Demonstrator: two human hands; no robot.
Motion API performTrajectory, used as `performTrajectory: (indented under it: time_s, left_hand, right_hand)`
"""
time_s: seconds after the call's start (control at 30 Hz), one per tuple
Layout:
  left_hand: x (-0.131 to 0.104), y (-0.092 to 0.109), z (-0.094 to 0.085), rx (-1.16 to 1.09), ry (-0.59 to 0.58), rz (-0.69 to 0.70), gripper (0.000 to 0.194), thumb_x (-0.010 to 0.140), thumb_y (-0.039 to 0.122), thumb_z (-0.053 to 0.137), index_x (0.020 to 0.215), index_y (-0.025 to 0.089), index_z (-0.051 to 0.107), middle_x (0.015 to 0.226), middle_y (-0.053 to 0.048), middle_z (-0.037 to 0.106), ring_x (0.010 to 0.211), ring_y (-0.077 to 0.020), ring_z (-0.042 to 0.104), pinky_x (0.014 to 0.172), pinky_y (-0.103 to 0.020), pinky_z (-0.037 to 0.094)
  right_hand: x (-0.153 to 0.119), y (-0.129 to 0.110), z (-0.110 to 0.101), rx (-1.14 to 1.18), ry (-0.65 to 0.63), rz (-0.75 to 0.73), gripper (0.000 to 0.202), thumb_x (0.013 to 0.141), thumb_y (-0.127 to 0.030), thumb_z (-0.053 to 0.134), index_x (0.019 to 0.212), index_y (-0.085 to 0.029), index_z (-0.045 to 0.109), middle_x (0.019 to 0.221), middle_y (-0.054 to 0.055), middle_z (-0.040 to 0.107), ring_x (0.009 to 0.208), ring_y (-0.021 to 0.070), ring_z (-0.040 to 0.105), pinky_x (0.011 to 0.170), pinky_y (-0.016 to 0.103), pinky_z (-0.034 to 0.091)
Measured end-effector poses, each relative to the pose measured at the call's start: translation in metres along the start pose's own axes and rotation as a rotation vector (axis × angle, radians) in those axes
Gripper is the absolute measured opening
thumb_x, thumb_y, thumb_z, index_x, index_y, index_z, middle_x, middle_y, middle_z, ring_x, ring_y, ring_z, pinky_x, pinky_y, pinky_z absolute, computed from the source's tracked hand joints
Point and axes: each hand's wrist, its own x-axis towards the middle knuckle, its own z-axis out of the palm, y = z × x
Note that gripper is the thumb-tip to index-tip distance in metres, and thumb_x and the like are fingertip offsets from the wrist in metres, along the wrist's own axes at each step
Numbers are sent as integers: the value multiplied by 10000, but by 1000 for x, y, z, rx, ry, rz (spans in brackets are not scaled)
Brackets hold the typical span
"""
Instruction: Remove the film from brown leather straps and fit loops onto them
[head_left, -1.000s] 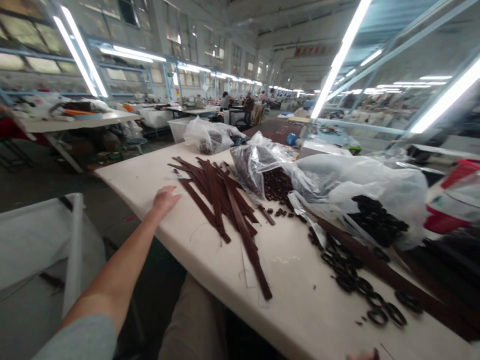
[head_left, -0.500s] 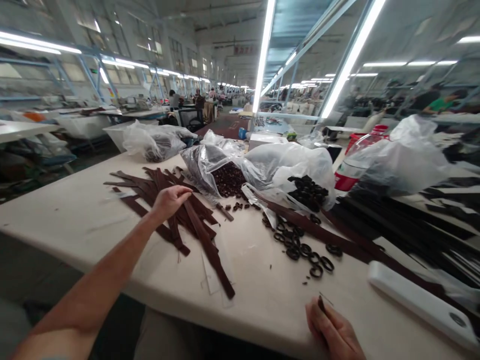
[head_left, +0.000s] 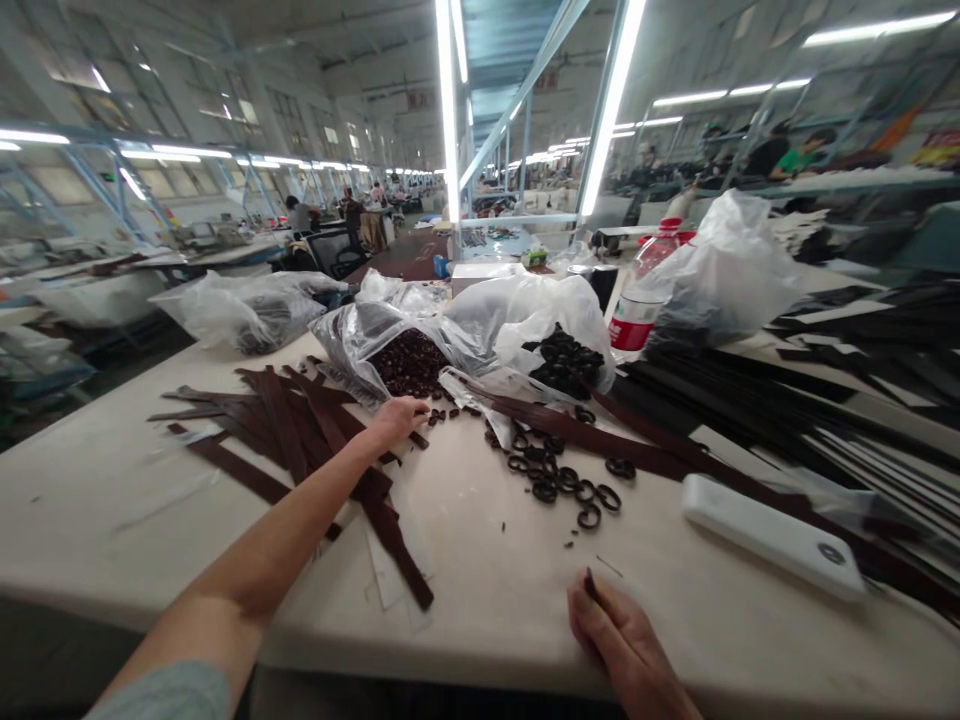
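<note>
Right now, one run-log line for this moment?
left hand: at small brown pieces | right hand: gripping dark piece | on table: black rings, brown strips

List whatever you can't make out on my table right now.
All in the head view:
- Dark piece: mostly hidden inside the right hand.
- Left hand: too small and blurred to tell whether it grips anything.
- Brown strips: partly covered by the left forearm.
- Lettering on the red bottle label: too blurred to read.

The brown strips (head_left: 285,430) look matt, the bags (head_left: 559,310) glossy plastic, the white case (head_left: 772,540) smooth.
</note>
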Motion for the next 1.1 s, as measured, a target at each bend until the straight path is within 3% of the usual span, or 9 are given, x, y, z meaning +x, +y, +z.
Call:
performTrajectory:
  time_s: [0.13, 0.2, 0.47, 0.67, 0.8, 0.93, 1.1]
  left_hand:
    - [-33, 15, -1, -291, 43, -71, 425, 720, 500, 706, 996, 177, 711, 812, -53, 735, 736, -205, 702, 696, -341, 567]
    - [-51, 20, 2, -423, 66, -113, 470, 733, 526, 690, 1034, 165, 692, 874, -69, 747, 766, -198, 719, 710, -337, 584]
    - [-91, 45, 29, -777, 147, -245, 412, 665, 497, 798, 885, 176, 664, 845, -60, 757, 772, -179, 742, 702, -280, 586]
    - [-170, 87, 63, -988, 52, -325, 382, 677, 485, 810, 868, 204, 636, 880, -36, 775, 833, -206, 755, 722, -291, 582]
    - [-210, 106, 78, -1148, 14, -414, 348, 659, 453, 836, 839, 222, 647, 864, -12, 780, 879, -201, 752, 797, -309, 583]
    - [-229, 116, 84, -1184, 7, -409, 296, 663, 422, 839, 812, 232, 669, 850, -9, 780, 905, -201, 746, 889, -335, 568]
    - [-244, 119, 90, -1135, 17, -358, 242, 678, 386, 831, 815, 244, 693, 885, -6, 779, 894, -169, 730, 928, -308, 545]
  right_hand:
    - [2, -1, -1, -42, -69, -57, 541, 939, -671, 394, 642, -220, 427, 574, -44, 375, 531, 129, 340, 521, 265, 329]
    - [3, -6, 0, -64, -61, -86, 535, 948, -656, 391, 638, -222, 415, 578, -44, 384, 540, 131, 356, 534, 267, 340]
    - [3, -17, 8, -159, -19, -161, 445, 981, -542, 407, 668, -225, 406, 585, -46, 401, 553, 134, 383, 546, 273, 351]
    - [-19, -42, 25, -365, -128, -203, 369, 1018, -407, 369, 713, -213, 443, 661, -20, 514, 615, 141, 455, 603, 268, 360]
    - [-24, -60, 41, -522, -104, -233, 320, 1016, -346, 409, 757, -196, 525, 683, 4, 599, 615, 146, 513, 602, 270, 352]
    - [-23, -66, 52, -580, -100, -263, 286, 1032, -333, 422, 901, -173, 620, 834, 51, 703, 736, 170, 627, 663, 262, 399]
    - [-25, -66, 57, -627, -83, -232, 255, 1040, -313, 428, 1030, -164, 635, 948, 79, 736, 847, 195, 685, 708, 258, 433]
